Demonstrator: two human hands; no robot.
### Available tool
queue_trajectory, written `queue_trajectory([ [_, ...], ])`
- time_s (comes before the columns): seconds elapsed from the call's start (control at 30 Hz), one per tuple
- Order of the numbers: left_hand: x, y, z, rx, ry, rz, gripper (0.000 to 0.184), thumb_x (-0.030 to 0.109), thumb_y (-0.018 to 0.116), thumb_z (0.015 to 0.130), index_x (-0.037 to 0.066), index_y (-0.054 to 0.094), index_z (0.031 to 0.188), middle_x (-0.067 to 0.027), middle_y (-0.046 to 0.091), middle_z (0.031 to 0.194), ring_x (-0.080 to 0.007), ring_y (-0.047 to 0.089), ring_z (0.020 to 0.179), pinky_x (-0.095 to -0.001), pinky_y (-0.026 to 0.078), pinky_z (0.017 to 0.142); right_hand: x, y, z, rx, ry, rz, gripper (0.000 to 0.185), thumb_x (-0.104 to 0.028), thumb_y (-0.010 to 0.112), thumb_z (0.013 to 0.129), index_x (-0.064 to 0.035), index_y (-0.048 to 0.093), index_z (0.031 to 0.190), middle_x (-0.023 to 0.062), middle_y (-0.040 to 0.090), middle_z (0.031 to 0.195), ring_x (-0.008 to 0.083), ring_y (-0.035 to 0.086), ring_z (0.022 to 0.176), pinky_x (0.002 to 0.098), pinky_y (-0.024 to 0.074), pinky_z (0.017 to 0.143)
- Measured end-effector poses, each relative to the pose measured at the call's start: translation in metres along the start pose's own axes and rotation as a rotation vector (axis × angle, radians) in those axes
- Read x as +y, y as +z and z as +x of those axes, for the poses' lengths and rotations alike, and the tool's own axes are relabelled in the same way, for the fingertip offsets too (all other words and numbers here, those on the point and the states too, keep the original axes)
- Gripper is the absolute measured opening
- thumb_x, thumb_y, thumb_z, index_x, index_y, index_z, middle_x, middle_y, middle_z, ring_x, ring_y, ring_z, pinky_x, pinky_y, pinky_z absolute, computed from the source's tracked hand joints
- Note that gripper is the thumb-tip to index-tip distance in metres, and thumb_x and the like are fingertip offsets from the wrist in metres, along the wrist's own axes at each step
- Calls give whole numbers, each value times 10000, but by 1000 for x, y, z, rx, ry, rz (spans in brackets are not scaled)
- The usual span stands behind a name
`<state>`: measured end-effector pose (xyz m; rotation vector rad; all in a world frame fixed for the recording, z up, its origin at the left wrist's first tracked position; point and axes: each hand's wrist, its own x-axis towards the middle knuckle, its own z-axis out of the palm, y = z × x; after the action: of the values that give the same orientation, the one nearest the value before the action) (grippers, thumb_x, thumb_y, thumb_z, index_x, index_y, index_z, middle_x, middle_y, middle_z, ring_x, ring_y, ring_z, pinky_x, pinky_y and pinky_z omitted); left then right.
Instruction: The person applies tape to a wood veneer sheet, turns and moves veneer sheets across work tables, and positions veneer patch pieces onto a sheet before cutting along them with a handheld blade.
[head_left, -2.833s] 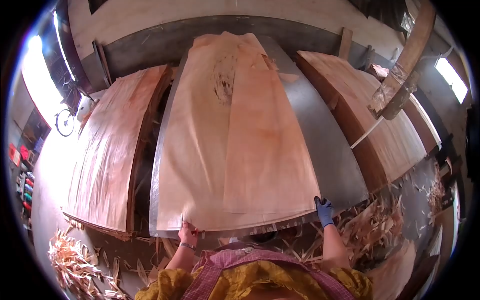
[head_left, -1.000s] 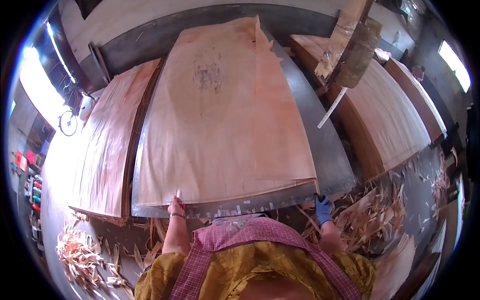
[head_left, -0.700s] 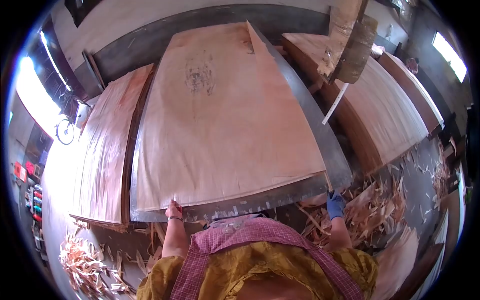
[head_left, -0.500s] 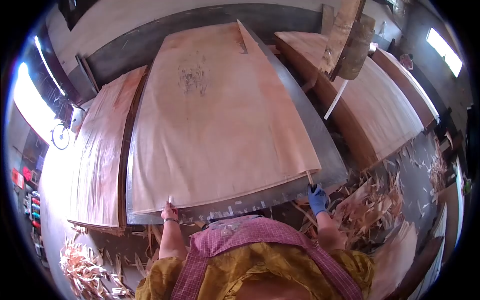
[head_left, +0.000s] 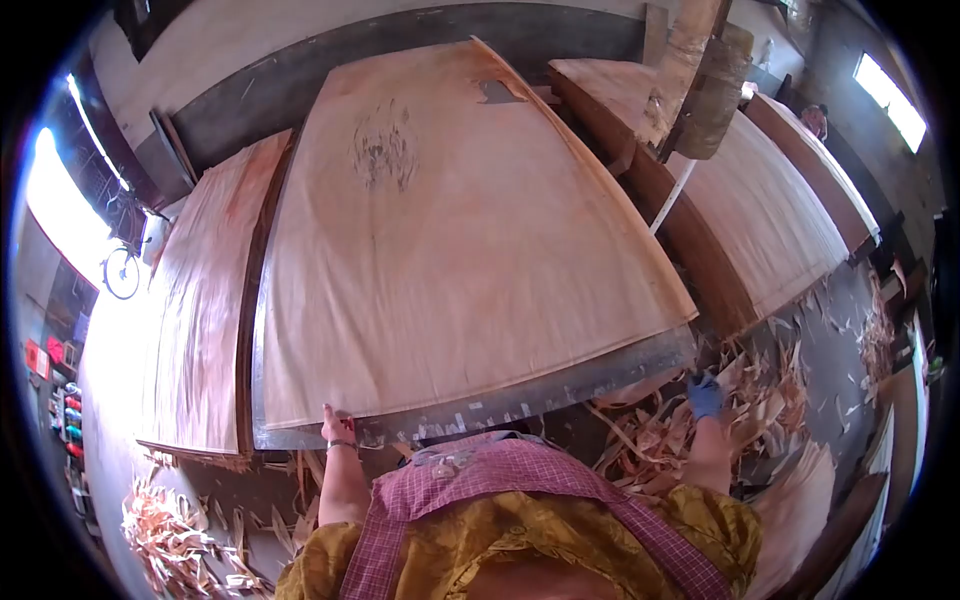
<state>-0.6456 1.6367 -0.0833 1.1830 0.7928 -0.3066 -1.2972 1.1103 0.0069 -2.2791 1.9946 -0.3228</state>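
A large pinkish-tan wood veneer sheet (head_left: 470, 260) lies over a grey metal-topped table (head_left: 470, 408), with a torn hole near its far right corner and dark split marks at the far left. My left hand (head_left: 339, 426) is bare, with a band at the wrist; its fingers are apart and touch the sheet's near left edge. Just off the table's near right corner is my right hand (head_left: 705, 397), in a blue glove, apart from the sheet. Its fingers look curled, and whatever may be in them is hidden.
Stacks of veneer stand at the left (head_left: 205, 310) and right (head_left: 745, 220). A wrapped post (head_left: 690, 90) rises at the back right. Veneer scraps (head_left: 765, 400) litter the floor on the right, with another heap of shavings (head_left: 180, 535) at lower left. A person (head_left: 815, 122) is far right.
The veneer sheet's folded right side has swung out flat to the right, baring the torn hole. My right hand has moved right, away from the sheet's corner. My left hand has barely moved.
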Motion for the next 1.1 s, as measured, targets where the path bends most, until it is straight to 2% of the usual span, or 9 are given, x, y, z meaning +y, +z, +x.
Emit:
queue_trajectory([
  [0.13, 0, -5, -13, -20, -30, -51, 514, 525, 727, 796, 65, 585, 976, -67, 599, 811, -158, 534, 585, -253, 443, 444, -70, 30, -29, -12, -49, -1, 482, -527, 562, 862, -77, 650, 1013, 193, 681, 973, 388, 647, 900, 483, 508, 781],
  [0.23, -6, -6, -20, -56, 20, -75, 507, 509, 726, 807, 62, 594, 1007, -53, 604, 831, -153, 531, 592, -241, 396, 430, -111, 83, -39, -29, -75, 169, 491, -564, 584, 833, -92, 640, 953, 204, 674, 906, 397, 643, 856, 478, 504, 770],
  [0.3, -7, -1, -27, -48, 52, -57, 467, 484, 721, 824, 69, 604, 1005, -43, 604, 812, -142, 524, 584, -232, 363, 422, -146, 114, -44, 81, -163, 198, 502, -560, 595, 832, -78, 623, 972, 209, 673, 923, 398, 644, 861, 480, 500, 774],
  [0.37, -6, -4, -25, -55, 57, -38, 427, 461, 729, 826, 79, 607, 972, -42, 603, 791, -136, 521, 568, -231, 363, 420, -211, 82, -61, -75, -51, 274, 519, -523, 644, 827, -38, 624, 1008, 205, 678, 977, 377, 651, 927, 451, 514, 784],
  [0.43, -8, -5, -14, -65, 97, 22, 366, 423, 733, 836, 93, 593, 907, -35, 593, 731, -131, 505, 523, -238, 353, 403, -255, 71, -64, -169, -100, 386, 569, -542, 647, 820, -50, 595, 1102, 203, 675, 1021, 377, 647, 963, 454, 508, 823],
  [0.53, -10, -5, -8, -52, 153, 96, 309, 357, 725, 858, 105, 550, 821, -20, 567, 644, -124, 474, 459, -249, 334, 372, -308, 71, -73, -240, -136, 261, 650, -549, 661, 809, -56, 530, 1212, 196, 658, 1102, 385, 644, 987, 451, 499, 858],
  [0.63, -10, -2, -9, -15, 160, 80, 286, 282, 690, 894, 104, 505, 768, -9, 532, 578, -125, 450, 416, -268, 326, 340, -324, 69, -80, -331, -189, 251, 727, -536, 685, 798, -52, 466, 1294, 186, 639, 1164, 381, 631, 1030, 447, 494, 875],
  [0.83, -9, -5, -8, -23, 152, 124, 258, 268, 694, 884, 84, 527, 812, -38, 570, 645, -147, 507, 453, -277, 383, 347, -317, 104, -92, -240, -181, 283, 612, -457, 686, 828, -34, 509, 1234, 197, 628, 1173, 365, 607, 1071, 454, 494, 861],
  [1.1, 0, -6, -14, -18, 57, 196, 247, 313, 706, 866, 111, 565, 885, -16, 594, 718, -143, 561, 530, -273, 449, 396, -391, 92, -126, -207, -249, 354, 458, -499, 560, 904, -77, 598, 1080, 194, 684, 930, 407, 643, 887, 499, 503, 780],
])
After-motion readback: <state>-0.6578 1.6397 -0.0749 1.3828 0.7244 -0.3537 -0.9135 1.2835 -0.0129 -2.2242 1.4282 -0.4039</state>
